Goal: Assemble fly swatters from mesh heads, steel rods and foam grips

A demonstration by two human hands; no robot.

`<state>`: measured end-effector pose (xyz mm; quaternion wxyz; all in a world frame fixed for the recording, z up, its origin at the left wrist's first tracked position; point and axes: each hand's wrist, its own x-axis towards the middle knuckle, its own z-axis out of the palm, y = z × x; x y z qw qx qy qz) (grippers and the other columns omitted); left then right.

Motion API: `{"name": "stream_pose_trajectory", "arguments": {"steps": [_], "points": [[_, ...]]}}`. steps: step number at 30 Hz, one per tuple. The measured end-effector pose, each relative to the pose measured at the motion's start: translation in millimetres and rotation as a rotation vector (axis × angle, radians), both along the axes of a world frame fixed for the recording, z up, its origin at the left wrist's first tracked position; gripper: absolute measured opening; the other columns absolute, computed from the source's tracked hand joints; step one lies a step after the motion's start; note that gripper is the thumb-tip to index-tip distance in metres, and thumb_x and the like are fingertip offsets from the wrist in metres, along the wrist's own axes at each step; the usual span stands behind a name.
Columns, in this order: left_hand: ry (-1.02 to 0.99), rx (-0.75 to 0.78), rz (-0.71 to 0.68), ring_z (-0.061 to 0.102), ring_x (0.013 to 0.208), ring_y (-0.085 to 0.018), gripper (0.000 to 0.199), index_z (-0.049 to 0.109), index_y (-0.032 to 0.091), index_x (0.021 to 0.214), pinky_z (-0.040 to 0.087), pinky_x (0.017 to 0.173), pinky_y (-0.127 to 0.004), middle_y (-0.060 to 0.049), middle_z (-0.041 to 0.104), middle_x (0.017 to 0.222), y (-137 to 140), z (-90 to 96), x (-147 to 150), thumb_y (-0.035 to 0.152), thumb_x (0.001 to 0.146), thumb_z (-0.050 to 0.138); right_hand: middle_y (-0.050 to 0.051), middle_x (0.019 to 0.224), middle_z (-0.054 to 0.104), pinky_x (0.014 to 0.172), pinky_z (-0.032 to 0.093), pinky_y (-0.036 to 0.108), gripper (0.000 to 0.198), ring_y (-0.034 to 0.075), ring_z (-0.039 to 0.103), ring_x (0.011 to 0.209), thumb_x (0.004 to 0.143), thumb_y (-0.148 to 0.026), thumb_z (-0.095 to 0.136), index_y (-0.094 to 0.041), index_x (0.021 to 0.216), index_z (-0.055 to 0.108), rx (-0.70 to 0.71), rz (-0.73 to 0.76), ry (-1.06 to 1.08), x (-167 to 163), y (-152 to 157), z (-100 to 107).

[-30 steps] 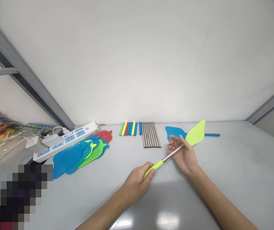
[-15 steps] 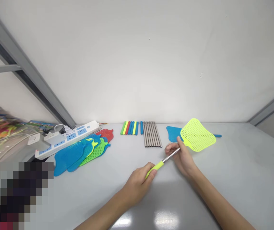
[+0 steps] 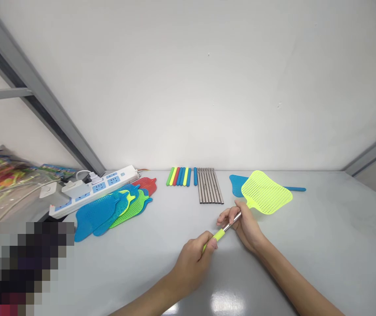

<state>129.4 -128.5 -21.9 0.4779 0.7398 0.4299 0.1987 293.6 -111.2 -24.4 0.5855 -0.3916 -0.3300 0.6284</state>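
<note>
A yellow-green fly swatter (image 3: pixel 266 193) is held above the table between both hands, its perforated head up to the right. My left hand (image 3: pixel 197 254) is closed around its yellow handle grip. Higher up, at the metal rod close to the head, my right hand (image 3: pixel 242 224) has its fingers curled about the swatter. Behind the yellow head lies a blue fly swatter (image 3: pixel 238 184) on the table, partly covered from view, its handle pointing right. Several metal rods (image 3: pixel 210 186) lie side by side just beyond my hands, beside a row of coloured handle grips (image 3: pixel 177 177).
Loose swatter heads (image 3: pixel 98 213) in blue, green, yellow and red overlap at the left. Behind them lies a white power strip (image 3: pixel 109 186) with plugs in it. Clear plastic bags (image 3: pixel 6 180) with colourful contents are at the far left. A white wall closes off the back.
The yellow swatter and my right hand have come slightly nearer and to the left. My left hand stays on the grip, and my right hand's fingers now sit closer to it.
</note>
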Motion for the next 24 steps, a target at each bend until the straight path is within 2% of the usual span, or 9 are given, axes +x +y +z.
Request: {"name": "stream_pose_trajectory", "arguments": {"steps": [6,13,18,22,24], "points": [[-0.052,-0.059,0.004,0.025,0.046,-0.009,0.032,0.047,0.019,0.07,0.021,0.046,-0.021,0.007,0.025,0.05,4,-2.4,-2,0.04,0.084,0.027,0.009,0.059,0.063,0.078,0.037,0.037,0.05,0.021,0.058,0.07,0.079,-0.042,0.034,-0.016,0.039,0.05,-0.005,-0.002,0.013,-3,-3,2],[-0.129,-0.165,-0.01,0.026,0.047,-0.008,0.036,0.047,0.018,0.07,0.022,0.044,-0.02,0.006,0.029,0.051,7,-5.0,-3,0.044,0.083,0.026,0.009,0.059,0.063,0.081,0.035,0.04,0.05,0.023,0.059,0.074,0.079,-0.042,0.034,-0.016,0.038,0.05,-0.005,0.016,0.035,-5,-4,2],[-0.135,-0.19,0.008,0.027,0.047,-0.008,0.036,0.047,0.017,0.07,0.022,0.044,-0.02,0.006,0.031,0.052,7,-2.9,-1,0.045,0.082,0.027,0.008,0.061,0.062,0.079,0.036,0.038,0.049,0.021,0.058,0.071,0.08,-0.042,0.035,-0.015,0.041,0.049,-0.02,0.065,0.118,-4,-2,6],[-0.118,-0.163,0.038,0.026,0.047,-0.009,0.035,0.045,0.018,0.072,0.021,0.045,-0.02,0.006,0.029,0.052,3,2.7,2,0.045,0.082,0.027,0.002,0.069,0.058,0.069,0.039,0.03,0.03,0.013,0.053,0.064,0.076,-0.039,0.047,-0.017,0.058,0.054,-0.106,0.13,0.388,-1,1,17],[-0.103,-0.145,0.028,0.025,0.048,-0.009,0.034,0.044,0.019,0.073,0.02,0.045,-0.021,0.006,0.027,0.052,1,6.4,3,0.045,0.082,0.026,-0.002,0.06,0.05,0.058,0.038,0.025,0.022,0.009,0.046,0.054,0.076,-0.034,0.05,-0.017,0.062,0.052,-0.103,0.119,0.501,1,1,21]]}}
